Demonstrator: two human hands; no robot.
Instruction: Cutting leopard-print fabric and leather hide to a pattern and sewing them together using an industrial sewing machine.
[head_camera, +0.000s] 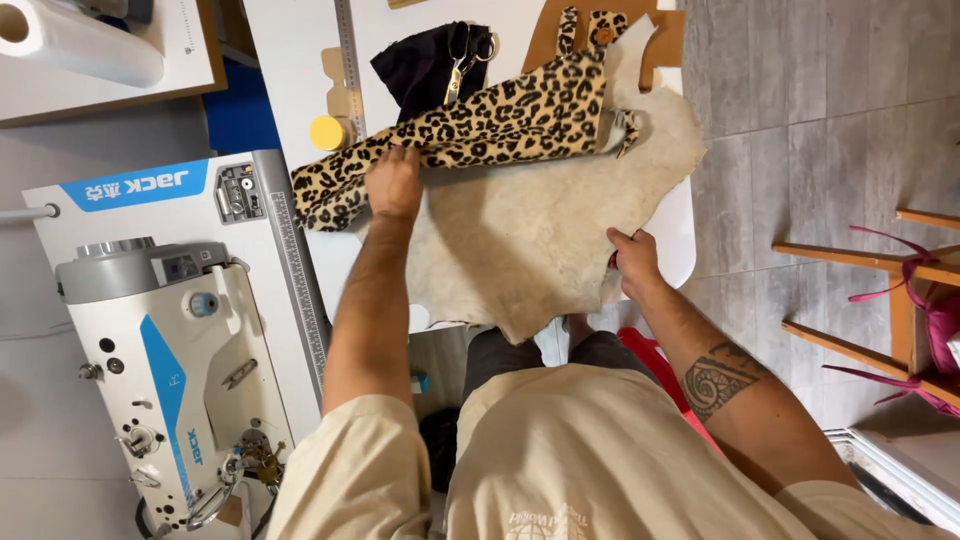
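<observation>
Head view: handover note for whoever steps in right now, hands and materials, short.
Left hand: flat, pressing the folded leopard-print hide edge onto the pale beige fleecy hide.
Right hand: pinching the beige hide's right edge.
Hide lies spread on the white worktable, lower edge hanging over the front.
Scissors rest on a black cloth behind; yellow round tape and metal ruler at left.
Done: hide spread, fold started. Left: no cuts visible; scissors untouched.
</observation>
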